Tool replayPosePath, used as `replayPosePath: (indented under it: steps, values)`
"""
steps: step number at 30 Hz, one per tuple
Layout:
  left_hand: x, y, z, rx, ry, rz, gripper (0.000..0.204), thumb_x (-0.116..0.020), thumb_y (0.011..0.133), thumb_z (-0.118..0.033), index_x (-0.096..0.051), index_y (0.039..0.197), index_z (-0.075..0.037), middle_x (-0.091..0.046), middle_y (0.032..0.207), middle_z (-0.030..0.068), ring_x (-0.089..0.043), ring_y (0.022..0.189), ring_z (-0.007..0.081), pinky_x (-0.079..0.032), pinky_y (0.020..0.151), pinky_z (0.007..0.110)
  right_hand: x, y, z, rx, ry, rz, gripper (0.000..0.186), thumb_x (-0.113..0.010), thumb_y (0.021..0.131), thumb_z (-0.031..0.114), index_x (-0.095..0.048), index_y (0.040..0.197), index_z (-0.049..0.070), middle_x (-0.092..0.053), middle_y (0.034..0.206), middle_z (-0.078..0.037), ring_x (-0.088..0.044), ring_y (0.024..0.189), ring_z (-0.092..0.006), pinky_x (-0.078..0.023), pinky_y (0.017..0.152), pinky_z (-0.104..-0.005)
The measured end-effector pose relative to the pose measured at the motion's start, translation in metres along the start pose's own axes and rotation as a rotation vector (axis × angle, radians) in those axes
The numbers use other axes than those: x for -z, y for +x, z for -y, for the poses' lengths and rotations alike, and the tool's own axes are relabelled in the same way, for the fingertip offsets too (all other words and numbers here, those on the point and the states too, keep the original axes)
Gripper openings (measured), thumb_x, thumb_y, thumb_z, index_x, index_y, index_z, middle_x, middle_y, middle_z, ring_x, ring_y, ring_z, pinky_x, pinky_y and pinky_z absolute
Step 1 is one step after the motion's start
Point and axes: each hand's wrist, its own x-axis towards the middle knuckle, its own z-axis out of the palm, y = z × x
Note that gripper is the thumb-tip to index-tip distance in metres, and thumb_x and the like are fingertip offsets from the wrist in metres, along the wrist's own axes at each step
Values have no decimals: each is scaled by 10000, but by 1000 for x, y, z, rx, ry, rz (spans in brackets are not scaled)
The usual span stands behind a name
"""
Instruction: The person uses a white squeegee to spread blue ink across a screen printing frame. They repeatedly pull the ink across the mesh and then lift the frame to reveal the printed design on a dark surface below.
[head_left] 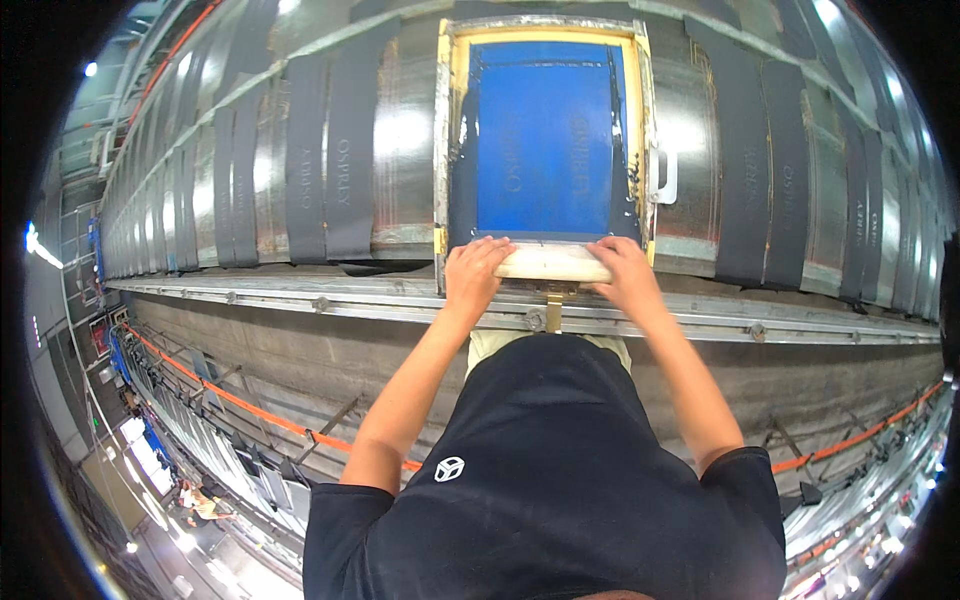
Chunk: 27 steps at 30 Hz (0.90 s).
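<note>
Yellow frame [540,33] holds blue panel [545,140]; left hand [474,276] and right hand [627,277] grip pale bar [553,262].

A printing workshop is indicated by a blue screen frame [545,140] and dark strips [350,150] on a long table [402,180].

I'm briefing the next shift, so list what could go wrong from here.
Uneven pressure: the left hand and right hand grip opposite ends of the pale squeegee handle, so it might skew.
Smearing: dark smears mark the screen frame ahead of the right hand, so fingers could get dirty if still wet.
Shifting: a bump might knock the frame out of line.
</note>
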Motion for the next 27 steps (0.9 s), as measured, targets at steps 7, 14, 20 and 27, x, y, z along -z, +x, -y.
replayPosePath:
  steps: [7,14,20,27]
  values:
    - [-12,-7,-7,-17,-1,12,457,-745,766,-121,-726,1216,-205,-705,1302,-17,-623,1250,202,-464,972,395,33,106,-166,-428,90,-638,459,-697,948,386,-664,1328,130,-627,953,-134,-611,894,-255,-488,837,-371]
    - [-4,-28,-9,32,-44,76,558,-685,768,-46,-675,1307,-190,-641,1404,1,-573,1319,230,-467,1001,418,35,146,-168,-270,252,-796,260,-660,978,314,-737,1113,106,-615,751,-35,-533,677,-152,-449,653,-353]
    - [44,-55,32,91,-104,-37,562,-667,749,-17,-685,1286,-181,-661,1374,5,-586,1311,236,-480,988,411,44,157,-32,-318,277,-787,258,-638,1008,319,-728,1092,93,-564,692,8,-471,622,-91,-396,589,-305]
    - [123,-89,181,171,-113,-8,550,-671,739,-10,-708,1259,-187,-678,1351,-4,-601,1290,250,-495,964,419,-55,241,117,-318,383,-712,248,-616,1020,294,-710,1135,95,-589,677,-20,-496,614,-93,-405,583,-310]
